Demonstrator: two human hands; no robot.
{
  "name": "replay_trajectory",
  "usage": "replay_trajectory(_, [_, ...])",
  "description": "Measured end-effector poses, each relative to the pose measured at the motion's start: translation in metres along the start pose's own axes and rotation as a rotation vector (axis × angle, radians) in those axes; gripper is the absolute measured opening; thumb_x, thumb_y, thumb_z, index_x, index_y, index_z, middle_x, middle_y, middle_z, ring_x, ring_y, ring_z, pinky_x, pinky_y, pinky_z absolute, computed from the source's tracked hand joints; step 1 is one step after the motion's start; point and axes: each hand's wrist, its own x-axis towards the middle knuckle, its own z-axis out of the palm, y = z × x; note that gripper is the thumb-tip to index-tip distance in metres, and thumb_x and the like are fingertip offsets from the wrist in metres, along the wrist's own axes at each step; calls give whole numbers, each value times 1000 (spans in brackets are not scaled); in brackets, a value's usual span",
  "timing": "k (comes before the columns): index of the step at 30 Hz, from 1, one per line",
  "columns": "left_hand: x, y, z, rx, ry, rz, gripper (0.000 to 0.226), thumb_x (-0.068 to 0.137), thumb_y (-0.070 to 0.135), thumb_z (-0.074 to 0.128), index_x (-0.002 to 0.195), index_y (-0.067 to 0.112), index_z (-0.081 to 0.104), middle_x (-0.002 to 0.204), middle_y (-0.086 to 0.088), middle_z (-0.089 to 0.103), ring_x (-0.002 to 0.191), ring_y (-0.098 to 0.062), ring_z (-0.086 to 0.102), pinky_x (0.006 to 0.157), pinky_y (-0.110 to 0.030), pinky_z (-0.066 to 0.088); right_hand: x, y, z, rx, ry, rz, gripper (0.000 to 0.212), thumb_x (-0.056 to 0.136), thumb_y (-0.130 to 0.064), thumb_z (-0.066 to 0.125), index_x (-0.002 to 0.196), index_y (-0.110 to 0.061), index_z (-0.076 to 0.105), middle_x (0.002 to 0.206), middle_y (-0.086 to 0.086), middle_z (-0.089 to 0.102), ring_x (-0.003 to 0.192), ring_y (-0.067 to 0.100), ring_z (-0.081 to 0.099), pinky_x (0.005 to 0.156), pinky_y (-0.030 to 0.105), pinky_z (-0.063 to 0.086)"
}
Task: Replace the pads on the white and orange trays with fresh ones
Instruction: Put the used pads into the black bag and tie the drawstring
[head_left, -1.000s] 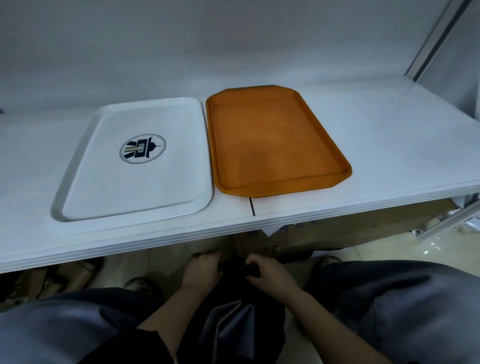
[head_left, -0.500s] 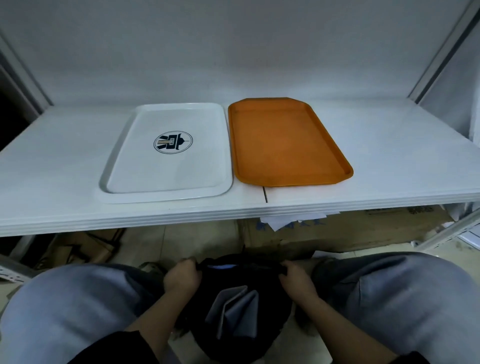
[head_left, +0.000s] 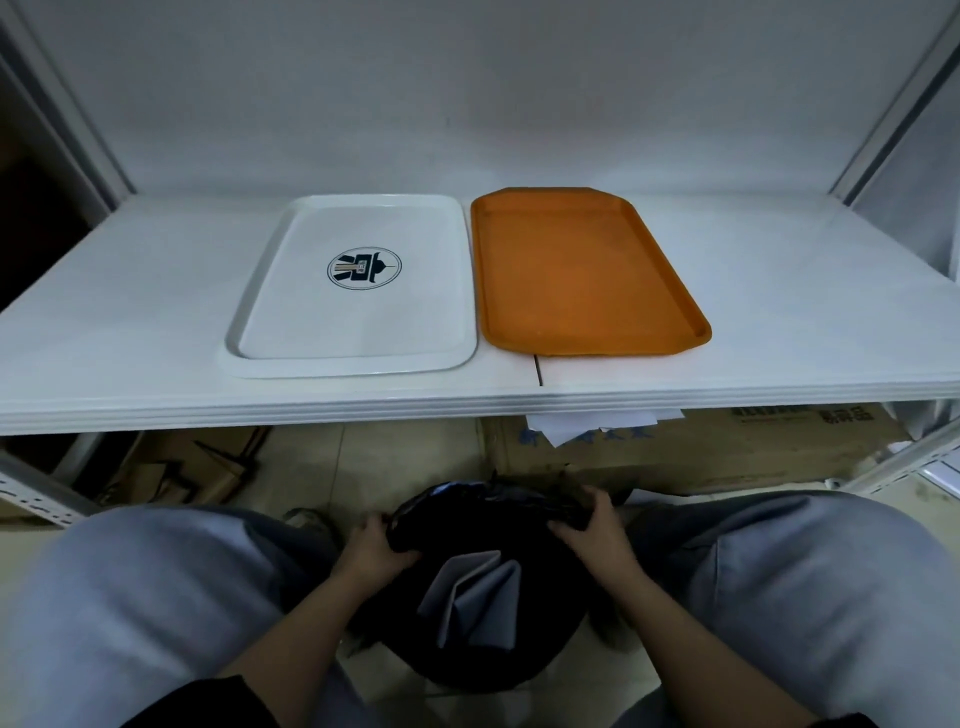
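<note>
White shelf (head_left: 156, 312) bears glossy rectangular trays; each hand (head_left: 371, 545) (head_left: 597, 530) grips crinkled black bag (head_left: 483, 514).

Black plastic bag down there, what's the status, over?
Left hand and right hand grip black plastic bag, folded white pads inside. White tray and orange tray bare. Nothing obstructing.

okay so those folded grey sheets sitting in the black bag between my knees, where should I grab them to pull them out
Pinch the folded grey sheets at their upper edges, coming straight down from above through the mouth of the black bag. They stand roughly on edge with the tops showing and the lower part sunk in the bag. Both the left hand and right hand are gripping the rim, so one would likely have to let go.
</note>
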Motion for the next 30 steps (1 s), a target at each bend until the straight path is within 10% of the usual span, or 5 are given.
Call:
replay_trajectory(10, [-17, -17, -2, 466, -50, -106, 26, 96, 24, 41, 111, 12, 57, 115, -9, 61, 105, -29, 60, 82, -35, 48, -4, 4, -8, -920, -437, 135, 25, 97, -15, 43, 117, -10, 56, 116, 9, 62, 104, 27, 60, 78, 32, 47])
replay_trajectory(14, [-8, -16, -20, 226, -94, -90, 22, 92, 24, 45, 77, 13, 57, 83, -7, 63, 79, -25, 60, 68, -30, 44, 5, -5, -21, -741, -290, 92, 20, 96, -17, 40, 81, -17, 54, 85, 2, 57, 94, 28, 61, 71, 30, 44])
replay_trajectory(20, [-10, -10, -32, -66, 46, -83, 20, 87, 31, 58, 87, 12, 60, 86, -11, 65, 88, -30, 63, 75, -33, 48, 0, -10, -20, -260, 18, 53, 37, 93, -28, 55, 125, -10, 56, 118, 14, 62, 104, 29, 59, 81, 33, 47])
replay_trajectory(24, [-26, -9, -14, 126, -307, -79, 62, 71, 51, 65, 122, 19, 55, 119, -5, 63, 107, -23, 60, 94, -34, 49, -13, 4, -5, -370, -274, 186, 61, 82, -41, 67, 135, -20, 44, 133, 7, 52, 118, 28, 54, 89, 32, 48])
replay_trajectory(30, [-34, 2, -22, 478, -258, -78, 30, 96, 24, 41, 112, 7, 60, 115, -11, 64, 102, -27, 62, 83, -32, 49, -26, -17, -6, -635, -444, 202, 21, 97, -17, 41, 87, -12, 59, 83, 5, 61, 65, 19, 60, 49, 20, 46])
